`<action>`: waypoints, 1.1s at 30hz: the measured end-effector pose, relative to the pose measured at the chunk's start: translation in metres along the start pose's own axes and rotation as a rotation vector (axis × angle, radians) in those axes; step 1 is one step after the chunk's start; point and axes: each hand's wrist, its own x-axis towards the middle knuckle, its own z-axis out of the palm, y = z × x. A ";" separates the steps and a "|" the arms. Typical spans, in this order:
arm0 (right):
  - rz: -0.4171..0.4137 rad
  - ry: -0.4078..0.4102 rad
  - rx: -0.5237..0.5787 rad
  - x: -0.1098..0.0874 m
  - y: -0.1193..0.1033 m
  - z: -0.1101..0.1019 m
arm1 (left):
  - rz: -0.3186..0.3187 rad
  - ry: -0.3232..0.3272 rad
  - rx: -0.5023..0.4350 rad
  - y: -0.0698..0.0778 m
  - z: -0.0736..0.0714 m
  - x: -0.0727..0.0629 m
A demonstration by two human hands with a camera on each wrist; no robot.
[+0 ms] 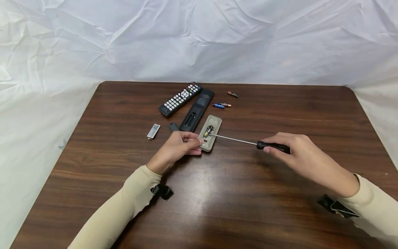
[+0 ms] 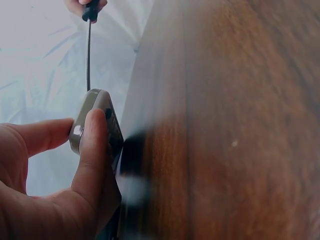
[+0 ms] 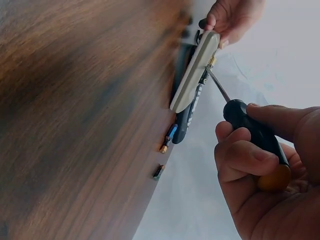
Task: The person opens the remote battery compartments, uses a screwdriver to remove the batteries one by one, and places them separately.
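My left hand (image 1: 178,148) pinches the lower end of a small beige remote control (image 1: 217,121) between thumb and fingers. The back of this remote faces up, its battery compartment uncovered with batteries (image 1: 207,132) inside. From the right, my right hand (image 1: 300,154) grips a screwdriver (image 1: 260,145) by its black handle. Its thin metal shaft (image 3: 220,86) reaches across to the compartment, and the tip is at the batteries; whether it touches them I cannot tell. The left wrist view shows thumb and finger on either side of the beige remote (image 2: 101,102).
Behind the beige remote lie a black remote (image 1: 180,100), buttons up, and another (image 1: 197,109), its battery compartment exposed. Loose batteries, one blue (image 1: 218,105) and one darker (image 1: 233,94), rest farther back. A white labelled piece (image 1: 153,131) and a dark cover (image 1: 173,127) are at left.
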 end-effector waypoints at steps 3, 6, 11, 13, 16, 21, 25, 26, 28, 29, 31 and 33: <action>0.006 -0.003 0.012 0.000 0.000 0.000 | -0.003 -0.008 0.002 0.001 0.000 -0.001; 0.012 -0.008 0.022 0.000 0.002 -0.001 | -0.006 -0.013 0.006 0.001 0.000 -0.003; 0.055 -0.039 0.056 -0.002 0.003 -0.004 | -0.015 -0.021 0.010 0.002 -0.001 -0.004; 0.078 -0.052 0.079 -0.003 0.004 -0.006 | -0.015 -0.024 0.011 0.002 -0.001 -0.004; 0.098 -0.057 0.103 -0.003 0.005 -0.007 | -0.011 -0.025 0.021 0.002 -0.001 -0.004; 0.124 -0.056 0.121 -0.003 0.005 -0.007 | -0.008 -0.022 0.037 0.002 -0.002 -0.005; 0.109 -0.042 0.073 -0.004 0.006 -0.004 | -0.006 -0.022 0.036 0.001 -0.002 -0.004; 0.091 -0.033 0.045 -0.004 0.005 -0.003 | -0.006 -0.023 0.034 0.001 -0.001 -0.004; 0.022 -0.007 -0.011 -0.004 0.003 0.002 | -0.009 -0.021 0.033 0.002 -0.001 -0.003; -0.029 0.013 -0.046 -0.004 0.002 0.004 | -0.008 -0.021 0.034 0.002 -0.001 -0.004; -0.129 0.060 -0.112 -0.006 -0.001 0.009 | -0.007 -0.021 0.034 0.002 -0.001 -0.004; -0.228 0.120 -0.177 -0.007 -0.003 0.012 | -0.008 -0.020 0.034 0.002 -0.001 -0.004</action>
